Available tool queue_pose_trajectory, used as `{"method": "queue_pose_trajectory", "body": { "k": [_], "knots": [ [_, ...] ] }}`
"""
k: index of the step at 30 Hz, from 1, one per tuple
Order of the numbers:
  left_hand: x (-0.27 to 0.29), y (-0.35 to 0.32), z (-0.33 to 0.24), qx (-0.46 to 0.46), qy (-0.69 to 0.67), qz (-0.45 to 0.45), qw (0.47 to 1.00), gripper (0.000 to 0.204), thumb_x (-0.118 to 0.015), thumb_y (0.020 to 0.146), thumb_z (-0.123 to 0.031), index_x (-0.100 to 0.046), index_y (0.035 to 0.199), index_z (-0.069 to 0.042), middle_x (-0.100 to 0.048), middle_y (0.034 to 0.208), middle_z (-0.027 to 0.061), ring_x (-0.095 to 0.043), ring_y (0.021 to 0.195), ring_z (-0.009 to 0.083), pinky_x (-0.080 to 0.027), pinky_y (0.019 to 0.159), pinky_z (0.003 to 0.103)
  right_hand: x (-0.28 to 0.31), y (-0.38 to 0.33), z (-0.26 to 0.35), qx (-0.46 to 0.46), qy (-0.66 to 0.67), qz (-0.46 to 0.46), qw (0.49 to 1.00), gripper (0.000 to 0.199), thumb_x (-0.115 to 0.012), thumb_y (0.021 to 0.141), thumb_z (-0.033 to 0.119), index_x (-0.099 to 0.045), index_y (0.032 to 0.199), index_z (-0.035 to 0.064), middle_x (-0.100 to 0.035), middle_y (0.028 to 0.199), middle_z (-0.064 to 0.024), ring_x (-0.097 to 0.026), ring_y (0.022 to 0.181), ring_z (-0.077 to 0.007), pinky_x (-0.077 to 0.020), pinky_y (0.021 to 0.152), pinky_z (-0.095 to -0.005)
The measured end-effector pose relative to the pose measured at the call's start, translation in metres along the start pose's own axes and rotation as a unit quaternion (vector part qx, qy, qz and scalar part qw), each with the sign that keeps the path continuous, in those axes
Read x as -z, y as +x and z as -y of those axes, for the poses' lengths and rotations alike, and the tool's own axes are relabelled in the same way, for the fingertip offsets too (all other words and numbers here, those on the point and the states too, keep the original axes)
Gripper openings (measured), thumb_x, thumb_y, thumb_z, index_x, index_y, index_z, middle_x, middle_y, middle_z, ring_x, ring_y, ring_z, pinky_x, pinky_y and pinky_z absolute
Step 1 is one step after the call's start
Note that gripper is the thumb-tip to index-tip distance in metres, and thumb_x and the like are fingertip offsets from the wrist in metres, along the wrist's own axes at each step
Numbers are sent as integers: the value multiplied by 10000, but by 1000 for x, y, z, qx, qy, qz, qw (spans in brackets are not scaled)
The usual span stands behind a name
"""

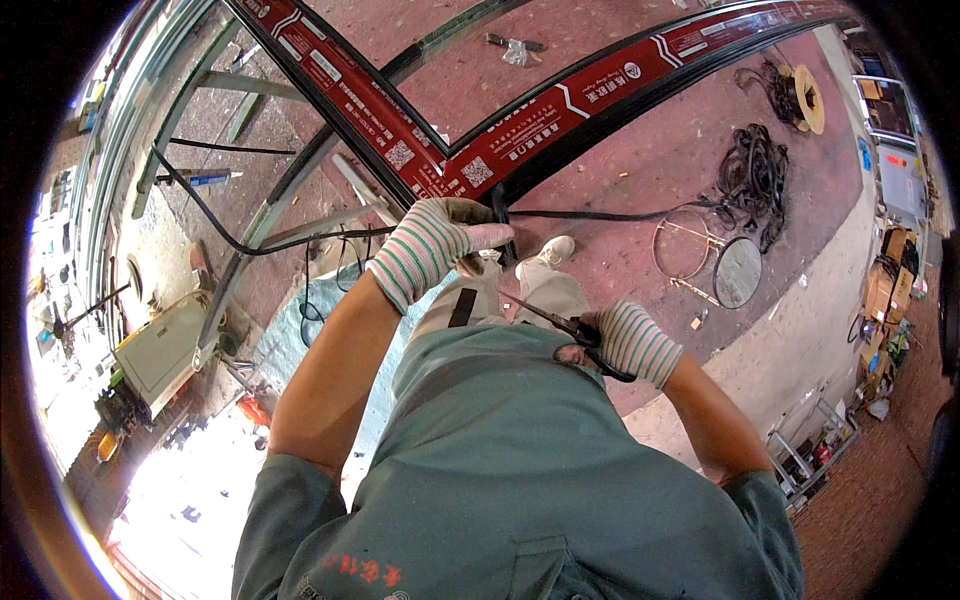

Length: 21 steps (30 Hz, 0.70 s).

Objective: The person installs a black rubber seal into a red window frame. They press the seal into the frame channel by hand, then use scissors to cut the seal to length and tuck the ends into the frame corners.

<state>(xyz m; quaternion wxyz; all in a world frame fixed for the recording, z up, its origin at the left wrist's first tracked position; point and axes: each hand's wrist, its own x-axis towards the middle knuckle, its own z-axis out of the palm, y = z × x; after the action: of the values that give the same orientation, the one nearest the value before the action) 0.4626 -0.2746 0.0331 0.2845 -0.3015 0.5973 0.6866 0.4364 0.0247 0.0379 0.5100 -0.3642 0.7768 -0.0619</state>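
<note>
A frame with red printed protective film (pixel 420 170) meets in a mitred corner right in front of me. My left hand (pixel 430 248), in a striped glove, is closed at that corner, thumb and fingers gripping a black rubber strip (pixel 590 214). The strip runs off to the right toward a tangled heap, and a black length also trails left from the hand. Dark-handled scissors (pixel 562 322) are in my gloved right hand (pixel 635 343), below and right of the corner. Their blades point up and left, apart from the strip.
A heap of black strip (pixel 752 185) lies on the red floor at right, near a spool (pixel 808 100) and a round mirror (pixel 738 272). Green metal stand bars (pixel 270 215) cross the left side. Cardboard boxes (pixel 885 280) sit far right. A small tool (pixel 515 44) lies beyond the frame.
</note>
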Motion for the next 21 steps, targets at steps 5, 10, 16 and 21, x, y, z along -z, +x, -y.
{"method": "queue_pose_trajectory", "body": {
  "k": [5,10,16,21],
  "knots": [
    [-3,-7,-3,11,17,-1,1000,436,-846,826,-277,-719,1094,43,-730,881,80,-645,638,120,-534,522,249,-11,-10,-5,-32,44,-16,998,558,-570,918,574,-699,1080,56,-691,803,-238,-678,777,-441,-545,675,-468],
    [0,-14,18,-42,18,-18,999,456,-827,846,-211,-680,1187,53,-739,952,107,-678,702,135,-567,585,266,-25,-10,-19,-50,0,-65,997,484,-580,921,508,-684,1054,54,-700,815,-222,-684,777,-425,-540,663,-472],
    [1,-22,26,-66,86,-64,992,385,-779,882,-118,-668,1198,70,-732,1037,131,-687,790,150,-591,694,293,-40,-2,-44,1,19,-177,984,433,-614,899,434,-681,1001,19,-675,860,-261,-665,829,-453,-533,685,-480],
    [-4,-49,44,-65,76,-121,988,343,-747,900,-106,-679,1190,63,-741,985,126,-688,820,160,-587,714,306,-23,-4,-48,28,51,-190,980,435,-629,889,435,-698,1003,21,-673,871,-269,-659,853,-463,-530,708,-478]
  ]
}}
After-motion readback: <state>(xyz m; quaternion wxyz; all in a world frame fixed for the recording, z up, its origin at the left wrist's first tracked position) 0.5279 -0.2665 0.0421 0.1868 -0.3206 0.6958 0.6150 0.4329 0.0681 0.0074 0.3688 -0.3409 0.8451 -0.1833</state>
